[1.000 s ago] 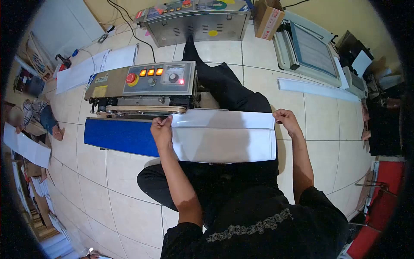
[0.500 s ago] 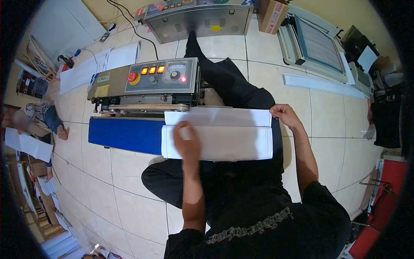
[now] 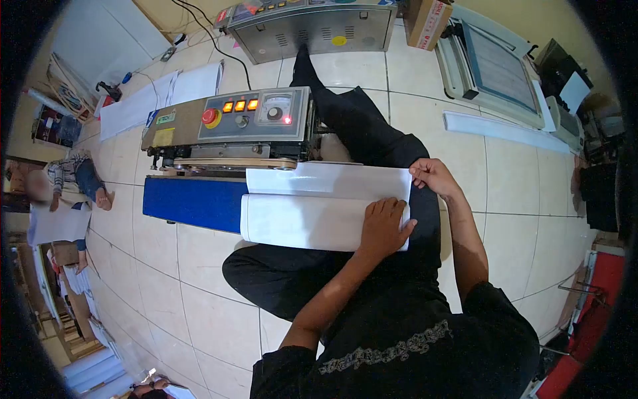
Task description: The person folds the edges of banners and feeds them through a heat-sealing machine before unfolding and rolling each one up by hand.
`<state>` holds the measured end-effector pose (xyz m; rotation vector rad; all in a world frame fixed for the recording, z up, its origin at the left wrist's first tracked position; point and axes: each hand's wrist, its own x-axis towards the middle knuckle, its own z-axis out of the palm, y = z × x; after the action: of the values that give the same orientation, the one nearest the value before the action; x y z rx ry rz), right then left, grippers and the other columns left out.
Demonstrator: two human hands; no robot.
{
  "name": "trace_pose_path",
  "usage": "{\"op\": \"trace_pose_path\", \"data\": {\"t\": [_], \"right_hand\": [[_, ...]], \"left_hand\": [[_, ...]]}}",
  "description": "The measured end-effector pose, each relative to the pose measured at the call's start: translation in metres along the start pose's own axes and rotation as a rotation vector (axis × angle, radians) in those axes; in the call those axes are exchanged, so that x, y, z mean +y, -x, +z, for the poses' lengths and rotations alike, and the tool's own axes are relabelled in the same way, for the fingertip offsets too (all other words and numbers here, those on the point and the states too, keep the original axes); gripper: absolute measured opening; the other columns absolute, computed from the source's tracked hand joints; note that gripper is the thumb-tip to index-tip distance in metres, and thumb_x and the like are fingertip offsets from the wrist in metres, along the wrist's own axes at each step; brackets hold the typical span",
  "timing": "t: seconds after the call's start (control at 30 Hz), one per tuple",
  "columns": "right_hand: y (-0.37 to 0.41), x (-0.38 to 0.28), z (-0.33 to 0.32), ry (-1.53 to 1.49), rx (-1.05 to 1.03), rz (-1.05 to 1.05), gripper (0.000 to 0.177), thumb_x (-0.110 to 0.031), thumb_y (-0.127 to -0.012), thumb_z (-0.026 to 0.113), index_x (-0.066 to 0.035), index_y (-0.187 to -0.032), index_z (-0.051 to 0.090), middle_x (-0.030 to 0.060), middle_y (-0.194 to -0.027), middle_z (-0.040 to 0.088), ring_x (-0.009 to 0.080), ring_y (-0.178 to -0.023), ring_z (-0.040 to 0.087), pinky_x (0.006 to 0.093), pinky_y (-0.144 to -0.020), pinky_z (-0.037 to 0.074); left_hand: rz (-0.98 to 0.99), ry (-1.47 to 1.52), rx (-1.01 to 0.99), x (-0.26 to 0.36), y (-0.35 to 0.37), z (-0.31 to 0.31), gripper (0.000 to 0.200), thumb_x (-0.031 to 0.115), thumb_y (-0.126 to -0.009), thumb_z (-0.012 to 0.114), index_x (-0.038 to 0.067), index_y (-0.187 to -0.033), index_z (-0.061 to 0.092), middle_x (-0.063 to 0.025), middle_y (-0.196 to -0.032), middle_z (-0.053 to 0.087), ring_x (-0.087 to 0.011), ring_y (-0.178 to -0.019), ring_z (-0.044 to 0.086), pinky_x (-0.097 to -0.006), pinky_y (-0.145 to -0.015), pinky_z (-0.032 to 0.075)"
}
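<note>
While the folded white sheet (image 3: 302,219) is lying lengthwise across the person's lap, its left edge is meeting the right end of the blue belt (image 3: 189,203). The left hand (image 3: 385,227) is resting palm down on the sheet's near layer, close to its right edge, with the fingers lying nearly together and the thumb standing apart. The right hand (image 3: 432,178) is pinching the sheet's far right corner between thumb and fingers. Just beyond the belt's far edge, a machine (image 3: 174,130) is showing three lit orange switches (image 3: 240,106), a red button (image 3: 211,118) and a dial (image 3: 274,113). The person's legs (image 3: 372,130) are folding around the near and right sides of the sheet, one foot pointing toward a steel cabinet (image 3: 312,36). A cardboard box (image 3: 427,23) is standing right of that cabinet, near a framed device (image 3: 502,66). White sheets (image 3: 159,96) are lying on the tiled floor (image 3: 199,266) at the far left, and a long white strip (image 3: 505,132) is lying at the right. At the left, another person (image 3: 70,176) is sitting beside a pale sheet (image 3: 58,223).
</note>
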<state>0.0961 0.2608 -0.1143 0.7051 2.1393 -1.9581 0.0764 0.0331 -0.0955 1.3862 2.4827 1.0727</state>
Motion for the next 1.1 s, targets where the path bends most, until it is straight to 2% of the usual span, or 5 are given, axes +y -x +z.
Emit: {"op": "trace_pose_path", "data": {"t": [0.3,0.5,0.63,0.9,1.1], "right_hand": [[-0.010,-0.011,0.015,-0.029,-0.026,0.037,0.015,-0.018,-0.096,0.058,-0.006,-0.091,0.065,0.0012,-0.077,0.065,0.0097,-0.070,0.061,0.0246,-0.062,0.050],[-0.013,-0.020,0.025,-0.005,-0.057,0.033,0.013,-0.016,-0.095,0.058,-0.006,-0.090,0.064,0.0010,-0.077,0.065,0.0102,-0.071,0.062,0.0252,-0.062,0.050],[-0.016,-0.027,0.031,0.076,-0.080,0.018,0.013,-0.016,-0.095,0.058,-0.006,-0.089,0.063,0.0013,-0.077,0.065,0.0104,-0.071,0.062,0.0250,-0.062,0.048],[-0.022,-0.033,0.046,0.063,-0.088,-0.063,0.011,-0.013,-0.094,0.058,-0.005,-0.088,0.062,0.0014,-0.077,0.064,0.0101,-0.071,0.061,0.0247,-0.063,0.047],[-0.030,-0.038,0.055,0.140,-0.102,-0.036,0.011,-0.010,-0.094,0.057,-0.003,-0.088,0.062,0.0029,-0.078,0.064,0.0111,-0.070,0.061,0.0250,-0.066,0.047]], "left_hand": [[-0.014,0.007,0.069,-0.019,0.005,-0.011,0.044,0.033,-0.082,0.070,0.005,-0.113,0.059,-0.0147,-0.109,0.058,-0.0333,-0.105,0.054,-0.0465,-0.091,0.039],[-0.495,-0.382,0.460,-0.100,0.031,-0.071,0.061,0.031,-0.087,0.065,-0.007,-0.130,0.045,-0.0295,-0.136,0.043,-0.0428,-0.134,0.033,-0.0541,-0.111,0.023],[-0.748,-0.538,0.414,-0.164,0.044,-0.118,0.080,0.048,-0.092,0.050,-0.012,-0.141,0.031,-0.0344,-0.148,0.024,-0.0446,-0.142,0.016,-0.0557,-0.115,0.006],[-0.943,-0.505,0.116,-0.171,0.039,-0.154,0.119,0.066,-0.074,0.063,-0.008,-0.148,0.008,-0.0333,-0.154,0.004,-0.0387,-0.146,-0.003,-0.0550,-0.114,-0.006],[-1.078,-0.498,-0.098,-0.169,0.025,-0.178,0.118,0.069,-0.074,0.061,-0.003,-0.150,0.007,-0.0320,-0.154,0.002,-0.0385,-0.146,-0.005,-0.0562,-0.113,-0.007]]}}
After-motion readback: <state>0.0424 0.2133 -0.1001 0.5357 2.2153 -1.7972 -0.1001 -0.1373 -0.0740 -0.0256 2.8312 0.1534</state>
